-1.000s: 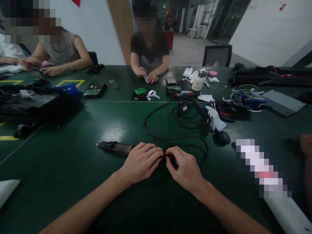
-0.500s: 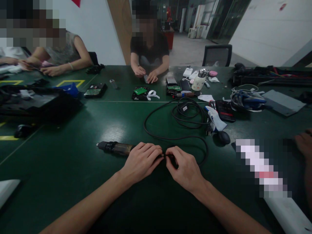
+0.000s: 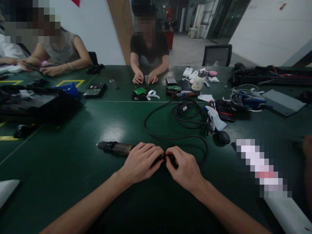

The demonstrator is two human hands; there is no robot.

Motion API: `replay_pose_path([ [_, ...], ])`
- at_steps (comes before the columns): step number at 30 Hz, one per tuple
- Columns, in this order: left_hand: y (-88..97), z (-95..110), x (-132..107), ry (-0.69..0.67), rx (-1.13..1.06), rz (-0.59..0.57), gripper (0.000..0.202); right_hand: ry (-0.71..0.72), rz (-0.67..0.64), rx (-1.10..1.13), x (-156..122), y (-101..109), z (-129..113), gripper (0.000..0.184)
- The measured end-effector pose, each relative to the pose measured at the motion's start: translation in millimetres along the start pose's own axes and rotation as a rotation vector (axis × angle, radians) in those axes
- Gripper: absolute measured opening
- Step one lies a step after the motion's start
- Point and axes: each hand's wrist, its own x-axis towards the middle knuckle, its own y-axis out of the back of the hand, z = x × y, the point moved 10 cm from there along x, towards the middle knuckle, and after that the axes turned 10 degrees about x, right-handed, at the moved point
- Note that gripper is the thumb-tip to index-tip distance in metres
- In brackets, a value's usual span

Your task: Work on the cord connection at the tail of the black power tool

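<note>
Left hand [image 3: 143, 161] is wrapped around the rear of a slim, black-nosed power tool with a translucent brownish barrel [image 3: 122, 148], lying on the dark green tabletop [image 3: 73, 188], tip to the left. Right hand [image 3: 184, 165] pinches a small dark end piece [image 3: 171, 157], apparently belonging to the thin black cable [image 3: 170, 139] looped behind; fingers hide most of it. Contact between tool and end piece: cannot tell. Risks, as judged: a skewed push could strain the piece, alignment being masked by the fingers; a slack left grip could let the rounded barrel roll; a tug could snag the coil.
</note>
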Motion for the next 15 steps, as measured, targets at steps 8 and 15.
replay_pose_path([
  [8,-0.2,-2.2,-1.0,0.027,0.024,0.007,0.016,-0.007,-0.01,0.004,0.4,0.1,1.0,0.008],
  [15,0.5,1.8,-0.3,-0.015,0.01,0.011,0.019,-0.002,-0.01,0.001,0.2,0.1,-0.4,0.009],
])
